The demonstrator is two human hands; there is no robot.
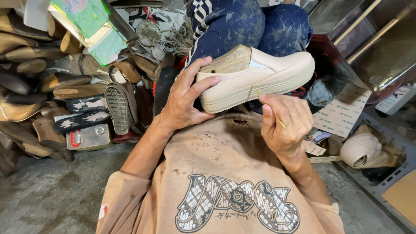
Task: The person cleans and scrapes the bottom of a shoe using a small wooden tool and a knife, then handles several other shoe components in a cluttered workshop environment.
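A cream slip-on shoe (264,76) with a thick sole lies on its side across my knees, a wooden last filling its opening. My left hand (184,97) grips the heel end, thumb on the heel and fingers over the last. My right hand (286,123) is under the sole's middle and pinches a thin yellowish stick (268,106), whose tip touches the seam between upper and sole.
Wooden lasts and shoe soles (117,102) are piled at the left with a small metal can (89,136). A green carton (93,28) lies at top left. A roll of beige material (359,149) and printed sheets (344,115) lie at the right. Concrete floor below.
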